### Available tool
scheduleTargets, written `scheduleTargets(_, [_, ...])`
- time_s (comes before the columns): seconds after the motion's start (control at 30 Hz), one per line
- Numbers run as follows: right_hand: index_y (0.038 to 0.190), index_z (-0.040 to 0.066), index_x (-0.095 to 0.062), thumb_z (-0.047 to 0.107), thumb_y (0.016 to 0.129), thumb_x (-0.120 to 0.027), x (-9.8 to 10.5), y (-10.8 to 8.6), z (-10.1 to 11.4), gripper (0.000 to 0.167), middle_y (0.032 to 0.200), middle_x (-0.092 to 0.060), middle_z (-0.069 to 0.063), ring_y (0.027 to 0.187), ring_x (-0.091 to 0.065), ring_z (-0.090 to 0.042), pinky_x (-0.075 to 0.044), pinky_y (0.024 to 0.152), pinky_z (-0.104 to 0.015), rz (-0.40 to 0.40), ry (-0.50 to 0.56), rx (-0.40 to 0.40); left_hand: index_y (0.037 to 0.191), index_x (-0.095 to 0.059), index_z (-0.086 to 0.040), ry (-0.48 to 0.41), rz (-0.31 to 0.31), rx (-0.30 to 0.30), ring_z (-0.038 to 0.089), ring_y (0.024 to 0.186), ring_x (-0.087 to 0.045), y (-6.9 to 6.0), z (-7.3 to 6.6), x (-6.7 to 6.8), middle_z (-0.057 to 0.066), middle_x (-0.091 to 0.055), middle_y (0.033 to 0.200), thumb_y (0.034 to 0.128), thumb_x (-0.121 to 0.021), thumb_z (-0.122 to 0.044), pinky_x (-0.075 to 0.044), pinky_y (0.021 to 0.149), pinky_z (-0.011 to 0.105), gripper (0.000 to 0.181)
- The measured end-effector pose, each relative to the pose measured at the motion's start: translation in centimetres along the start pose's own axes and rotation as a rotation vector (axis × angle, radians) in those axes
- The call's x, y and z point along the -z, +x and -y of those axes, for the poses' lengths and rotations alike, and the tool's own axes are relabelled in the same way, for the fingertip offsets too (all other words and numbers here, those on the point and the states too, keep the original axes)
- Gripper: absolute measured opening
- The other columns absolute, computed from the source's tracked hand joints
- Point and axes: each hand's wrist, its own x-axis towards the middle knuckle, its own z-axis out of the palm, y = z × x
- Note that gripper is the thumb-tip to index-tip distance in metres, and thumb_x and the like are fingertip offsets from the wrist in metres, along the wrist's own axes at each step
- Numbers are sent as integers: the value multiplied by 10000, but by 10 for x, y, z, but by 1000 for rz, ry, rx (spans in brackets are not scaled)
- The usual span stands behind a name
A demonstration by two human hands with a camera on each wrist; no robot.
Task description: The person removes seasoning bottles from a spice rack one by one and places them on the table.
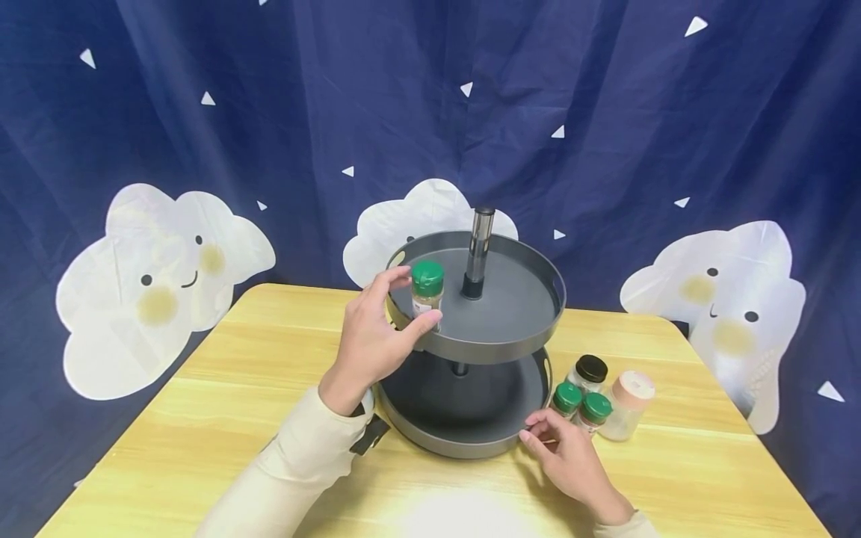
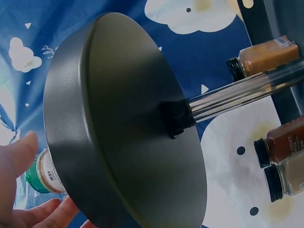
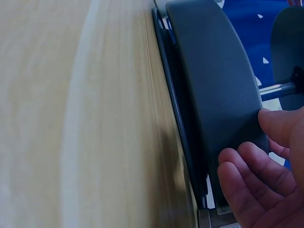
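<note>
A dark grey two-tier turntable [image 1: 471, 448] with a metal centre post stands on the table. On its upper tray [image 1: 518, 317], at the left front, is an upright spice jar with a green lid [image 1: 427, 278]. My left hand [image 1: 373, 336] surrounds this jar with spread fingers; in the left wrist view gaps show between the fingertips and the jar [image 2: 42, 173]. The tray wall hides its base. My right hand [image 1: 572, 456] is at the right front of the lower tray, pinching its rim; the right wrist view shows the thumb [image 3: 280, 126] at the rim's edge.
Right of the turntable stand two green-lidded jars [image 1: 596, 409], a black-lidded jar [image 1: 590, 370] and a pink-topped container [image 1: 628, 407]. Black-capped spice jars [image 2: 268, 54] stand on the lower tray in the left wrist view. A blue curtain [image 1: 403, 112] hangs behind.
</note>
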Motion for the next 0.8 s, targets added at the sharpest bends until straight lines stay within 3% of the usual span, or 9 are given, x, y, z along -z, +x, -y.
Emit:
scheduleTargets(0.27, [907,72,-639,-39,802,-741,0,0,1,184,735,-613,132,648,-611,-35,-567,587,-239,3,-2,-2,1228,-596,7,20,-7,-43,292,1057,-594,2,-1,-4,128,-681,1082,770,-805,-306,-461,895,466,593])
scheduleTargets(0.57, [909,78,-640,-31,803,-743,-1,1,0,183,736,-617,131,642,-610,-31,-566,584,-236,1,0,-9,1198,-604,6,33,-29,-49,310,983,-596,3,-1,-7,127,-670,997,768,-801,-279,-470,812,467,552])
scheduleTargets(0.8, [911,81,-639,-28,808,-742,0,0,-2,182,734,-613,137,639,-607,-29,-565,581,-238,8,4,-12,1166,-619,-12,24,-45,-51,276,859,-641,4,-1,-9,106,-688,947,761,-810,-268,-476,676,396,516])
